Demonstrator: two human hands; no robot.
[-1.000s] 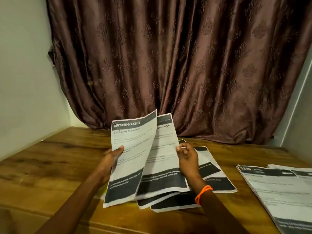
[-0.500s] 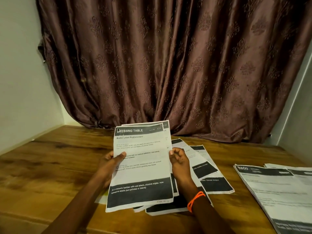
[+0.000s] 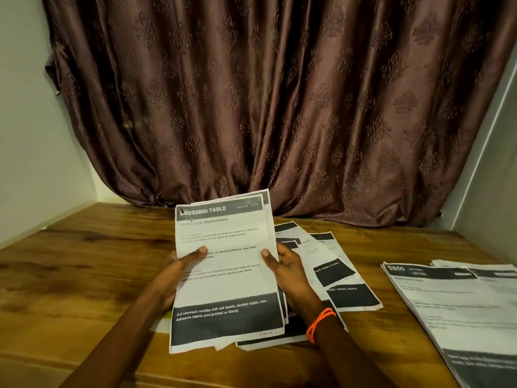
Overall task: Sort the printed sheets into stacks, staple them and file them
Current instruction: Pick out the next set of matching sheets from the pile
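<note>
I hold a small stack of printed sheets (image 3: 223,287) upright over the wooden table (image 3: 84,275); its top page reads "DRESSING TABLE" on a dark band. My left hand (image 3: 179,273) grips the stack's left edge, thumb on the front. My right hand (image 3: 285,267), with an orange band at the wrist, grips the right edge. Behind and to the right of the held stack, several loose sheets (image 3: 335,273) lie fanned on the table. A separate pile of sheets (image 3: 453,312) rests at the right.
A brown patterned curtain (image 3: 279,107) hangs along the back of the table. White walls close in on the left and right. A yellowish scrap (image 3: 165,317) peeks out under the held stack at the left.
The two sheets that were fanned apart in my hands have been brought together into one aligned stack, with the "DRESSING TABLE" page on top.
</note>
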